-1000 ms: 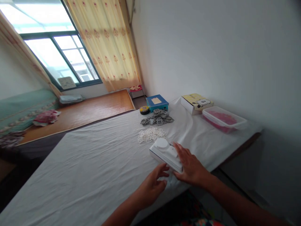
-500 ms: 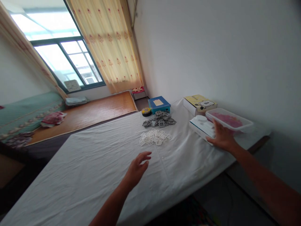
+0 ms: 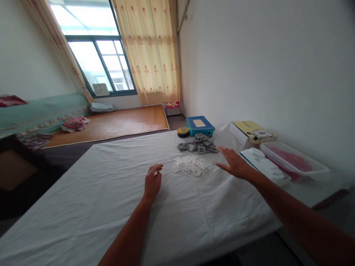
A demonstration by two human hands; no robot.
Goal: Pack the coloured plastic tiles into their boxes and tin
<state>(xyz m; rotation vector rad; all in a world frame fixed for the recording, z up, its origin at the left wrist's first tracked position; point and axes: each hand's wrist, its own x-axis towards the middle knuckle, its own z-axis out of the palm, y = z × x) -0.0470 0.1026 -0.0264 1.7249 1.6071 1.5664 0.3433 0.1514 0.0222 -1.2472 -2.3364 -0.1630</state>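
On the white cloth lies a pile of white lattice plastic pieces [image 3: 190, 164]. A heap of grey notched pieces [image 3: 198, 144] sits just behind it. My left hand [image 3: 153, 181] is over the cloth to the left of the white pile, fingers loosely bent and holding nothing. To the right of both piles is my right hand [image 3: 231, 163], its thumb and fingers spread with nothing between them. Its fingertips point at the grey heap; whether they touch it I cannot tell.
Behind the heaps stand a blue box [image 3: 200, 126] and a round yellow-and-black tin [image 3: 183, 132]. Along the wall are a yellow cartoon box [image 3: 253, 133], a tray of white molded shapes [image 3: 263, 164] and a clear tub [image 3: 294, 159] with pink contents. A bed [image 3: 124, 120] stands beyond the table [image 3: 91, 199].
My right hand has left the white tray and moved left toward the piles. My left hand has shifted slightly left and farther forward. The view has turned.
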